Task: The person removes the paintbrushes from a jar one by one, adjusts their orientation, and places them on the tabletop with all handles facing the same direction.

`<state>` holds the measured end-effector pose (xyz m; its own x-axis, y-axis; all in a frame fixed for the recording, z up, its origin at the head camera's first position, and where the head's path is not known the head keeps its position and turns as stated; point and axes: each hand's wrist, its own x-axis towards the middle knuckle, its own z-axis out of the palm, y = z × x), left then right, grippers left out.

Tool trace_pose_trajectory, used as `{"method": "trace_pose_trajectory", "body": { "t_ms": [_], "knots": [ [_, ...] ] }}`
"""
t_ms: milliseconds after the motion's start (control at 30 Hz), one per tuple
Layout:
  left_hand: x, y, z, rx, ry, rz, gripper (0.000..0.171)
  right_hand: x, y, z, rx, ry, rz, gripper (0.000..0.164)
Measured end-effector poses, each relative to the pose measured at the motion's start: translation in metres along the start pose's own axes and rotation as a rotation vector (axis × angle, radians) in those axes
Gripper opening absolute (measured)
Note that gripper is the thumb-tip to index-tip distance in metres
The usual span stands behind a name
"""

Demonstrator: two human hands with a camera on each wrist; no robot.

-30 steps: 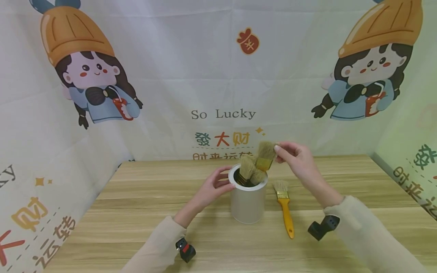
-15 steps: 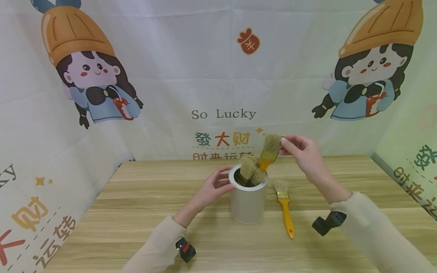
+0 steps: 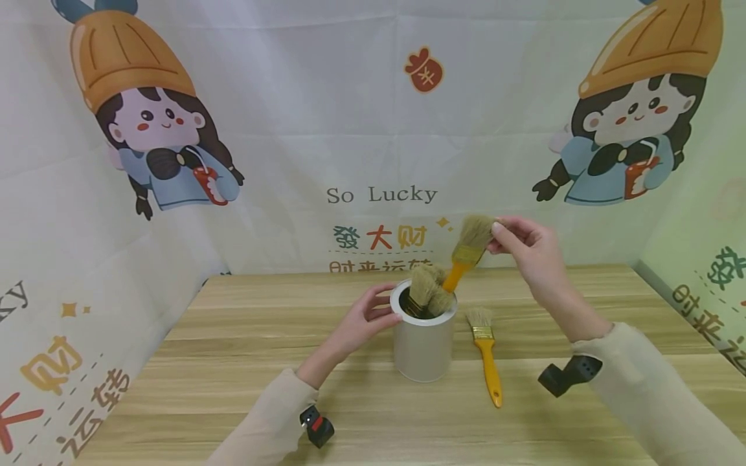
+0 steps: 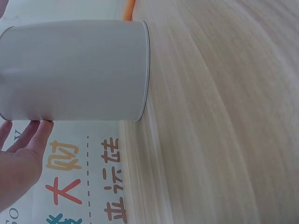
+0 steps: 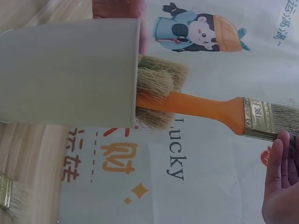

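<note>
A pale grey can [image 3: 423, 353] stands upright on the table, with several bristle heads [image 3: 423, 285] poking out of its mouth. My left hand [image 3: 366, 320] holds the can by its upper side, fingers behind and thumb at the rim. In the left wrist view those fingers [image 4: 39, 137] press against the can's wall. Between thumb and fingers, my right hand [image 3: 535, 257] pinches a paintbrush [image 3: 466, 254] by its bristles, head up. The right wrist view shows its orange handle [image 5: 201, 106] slanting into the can, the lower end hidden inside.
A second orange-handled paintbrush [image 3: 486, 356] lies on the wooden table [image 3: 233, 362] to the right of the can, bristles pointing away from me. A printed cloth backdrop [image 3: 291, 129] hangs behind the table and along both sides.
My right hand has risen and moved right, drawing the paintbrush upward so that its orange handle now shows above the rim. The left hand and the can have stayed in place.
</note>
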<state>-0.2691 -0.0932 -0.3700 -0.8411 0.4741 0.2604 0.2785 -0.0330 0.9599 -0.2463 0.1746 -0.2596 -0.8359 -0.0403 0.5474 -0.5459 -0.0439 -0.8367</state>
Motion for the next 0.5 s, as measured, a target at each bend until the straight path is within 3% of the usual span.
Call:
{"method": "trace_pose_trajectory", "body": {
  "t_ms": [500],
  "knots": [
    [0.001, -0.003, -0.001, 0.011, 0.003, 0.004, 0.051, 0.004, -0.013, -0.008, 0.114, 0.074, -0.108, 0.011]
  ]
}}
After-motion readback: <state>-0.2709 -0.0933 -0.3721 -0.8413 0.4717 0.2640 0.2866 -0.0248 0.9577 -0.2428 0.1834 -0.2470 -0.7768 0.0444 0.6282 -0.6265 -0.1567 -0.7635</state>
